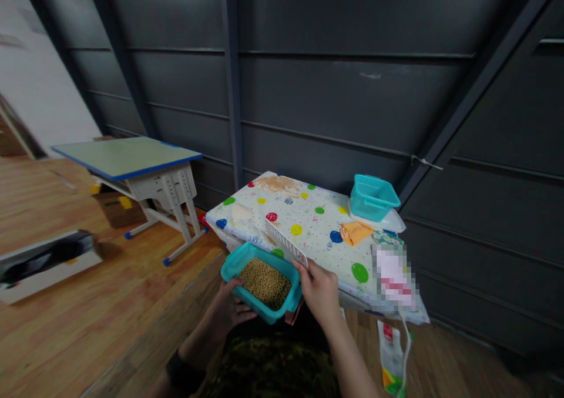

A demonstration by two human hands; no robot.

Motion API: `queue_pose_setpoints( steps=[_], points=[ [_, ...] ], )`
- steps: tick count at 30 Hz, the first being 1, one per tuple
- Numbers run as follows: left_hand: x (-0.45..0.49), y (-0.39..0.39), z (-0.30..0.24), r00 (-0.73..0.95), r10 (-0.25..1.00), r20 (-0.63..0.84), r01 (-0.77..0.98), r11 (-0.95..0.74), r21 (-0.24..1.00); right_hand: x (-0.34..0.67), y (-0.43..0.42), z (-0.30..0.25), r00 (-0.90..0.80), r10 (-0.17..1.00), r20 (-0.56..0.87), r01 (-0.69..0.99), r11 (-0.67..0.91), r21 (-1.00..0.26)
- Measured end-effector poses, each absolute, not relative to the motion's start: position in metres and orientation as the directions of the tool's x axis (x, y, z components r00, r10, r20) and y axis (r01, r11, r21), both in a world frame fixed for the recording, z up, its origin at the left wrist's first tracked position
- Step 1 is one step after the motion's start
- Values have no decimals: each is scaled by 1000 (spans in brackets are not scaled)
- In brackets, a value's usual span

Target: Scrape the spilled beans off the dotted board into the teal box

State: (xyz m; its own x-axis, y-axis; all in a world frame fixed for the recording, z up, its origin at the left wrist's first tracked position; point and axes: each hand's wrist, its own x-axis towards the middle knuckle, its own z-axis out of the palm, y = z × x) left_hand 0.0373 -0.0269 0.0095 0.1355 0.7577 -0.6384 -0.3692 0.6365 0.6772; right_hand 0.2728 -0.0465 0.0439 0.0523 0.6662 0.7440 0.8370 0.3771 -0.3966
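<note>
I list, lower centre of frame: one turquoise tub (235,261) of beans (267,281), my left hand (231,307) gripping its side; one white slotted strip (284,242), pinched between fingers of my right hand (319,286).

A turquoise, rectangular, open-topped plastic container (235,260) is held at the near edge of the table (324,251), its mouth facing up. Small, round, pale yellow-tan beans (267,283) spread across its bottom, below the rim. A flat white plastic strip with a row of slots (284,243) slants beside the container's far rim, standing on edge.
</note>
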Motion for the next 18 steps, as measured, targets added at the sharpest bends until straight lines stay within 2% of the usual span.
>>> queue_pose_setpoints(
  steps=[6, 12, 18],
  points=[
    [37, -26, 8, 107, 766, -634, -353, 625, 696, 263, -54, 43, 29, 587, 809, 875, 376, -304],
    [34, -27, 9, 123, 786, -606, -368, 603, 708, 262, -59, 45, 24, 644, 765, 849, 391, -355],
    [30, -26, -1, 147, 793, -591, -376, 597, 708, 259, -62, 46, 13, 605, 796, 837, 428, -340]
  ],
)
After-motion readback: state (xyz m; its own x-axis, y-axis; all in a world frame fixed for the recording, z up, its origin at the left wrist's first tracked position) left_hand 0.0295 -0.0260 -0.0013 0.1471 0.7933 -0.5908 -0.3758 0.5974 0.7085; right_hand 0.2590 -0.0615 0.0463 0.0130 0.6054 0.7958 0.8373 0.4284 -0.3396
